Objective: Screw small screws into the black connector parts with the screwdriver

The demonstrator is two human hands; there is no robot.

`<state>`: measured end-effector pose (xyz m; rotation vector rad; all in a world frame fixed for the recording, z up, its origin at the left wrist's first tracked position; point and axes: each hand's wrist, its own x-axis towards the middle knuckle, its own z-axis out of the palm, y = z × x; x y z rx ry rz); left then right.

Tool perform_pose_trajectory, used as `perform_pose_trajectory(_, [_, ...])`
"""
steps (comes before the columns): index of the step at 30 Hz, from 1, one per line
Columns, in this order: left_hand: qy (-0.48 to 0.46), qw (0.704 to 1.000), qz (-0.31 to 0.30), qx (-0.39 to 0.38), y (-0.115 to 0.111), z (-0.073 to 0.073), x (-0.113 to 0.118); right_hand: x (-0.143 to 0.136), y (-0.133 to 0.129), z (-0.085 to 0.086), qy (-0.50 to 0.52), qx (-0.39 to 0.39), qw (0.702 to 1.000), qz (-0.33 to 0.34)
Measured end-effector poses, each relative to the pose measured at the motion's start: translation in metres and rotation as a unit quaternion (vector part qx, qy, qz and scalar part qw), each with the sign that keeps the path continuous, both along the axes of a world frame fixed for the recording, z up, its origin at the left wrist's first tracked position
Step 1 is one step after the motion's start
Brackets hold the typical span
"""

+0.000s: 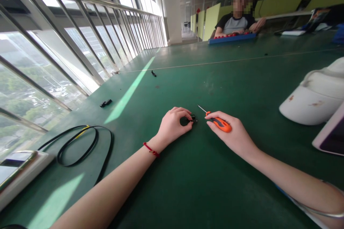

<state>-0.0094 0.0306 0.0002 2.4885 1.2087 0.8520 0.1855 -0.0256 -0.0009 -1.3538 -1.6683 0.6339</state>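
On the green table (172, 89), my left hand (174, 123) pinches a small black part (192, 118) between thumb and fingers near the middle. A red string bracelet circles that wrist. Just to the right, my right hand (232, 132) grips an orange and black screwdriver (221, 124), its thin metal shaft pointing up and left, apart from the black part. Two more small black pieces lie farther off, one at the left (105, 103) and one toward the back (153, 73).
A looped black cable (111, 146) and a white device (24, 175) lie at the left, beside a metal railing (80, 1). White containers (314, 96) and a pink-edged device (331, 132) stand right. A person (235, 23) sits across behind a blue tray (232, 39).
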Motion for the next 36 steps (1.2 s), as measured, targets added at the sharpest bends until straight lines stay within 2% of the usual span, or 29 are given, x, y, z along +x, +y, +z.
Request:
perform_pose_trajectory(5, [0.003,1.000,0.019,0.009,-0.003,-0.002,0.003,0.001,0.000,0.000,-0.008,-0.003,1.000,0.006])
perform_pose_trajectory(8, [-0.037,0.996,0.079,0.018,0.002,0.003,-0.002,0.002,0.000,0.001,-0.005,-0.015,1.000,0.010])
perform_pose_trajectory(10, [-0.053,0.991,0.123,0.029,0.012,0.011,-0.015,0.002,-0.001,0.001,-0.008,-0.025,1.000,0.011])
perform_pose_trajectory(13, [-0.074,0.972,0.216,0.046,0.031,0.027,-0.058,0.002,-0.002,0.001,-0.016,-0.028,0.999,0.018])
perform_pose_trajectory(17, [-0.029,0.925,0.375,0.044,0.045,0.039,-0.134,0.002,-0.002,0.000,-0.028,-0.033,0.999,0.029])
perform_pose_trajectory(21, [0.076,0.896,0.438,-0.025,0.041,0.040,-0.190,0.002,-0.001,-0.002,-0.033,-0.023,0.999,0.031])
perform_pose_trajectory(25, [0.098,0.896,0.428,-0.065,0.040,0.038,-0.213,0.003,-0.001,-0.002,-0.036,-0.021,0.999,0.031])
perform_pose_trajectory(28, [0.090,0.921,0.366,-0.101,0.043,0.036,-0.222,0.003,-0.001,-0.002,-0.044,-0.028,0.998,0.030])
perform_pose_trajectory(30, [0.048,0.935,0.333,-0.113,0.043,0.034,-0.227,0.003,-0.001,-0.001,-0.045,-0.032,0.998,0.030])
perform_pose_trajectory(33, [-0.045,0.934,0.340,-0.103,0.041,0.033,-0.230,0.003,-0.001,-0.001,-0.041,-0.038,0.998,0.030])
perform_pose_trajectory(36, [-0.084,0.920,0.369,-0.101,0.037,0.033,-0.229,0.002,-0.001,-0.002,-0.041,-0.043,0.998,0.033])
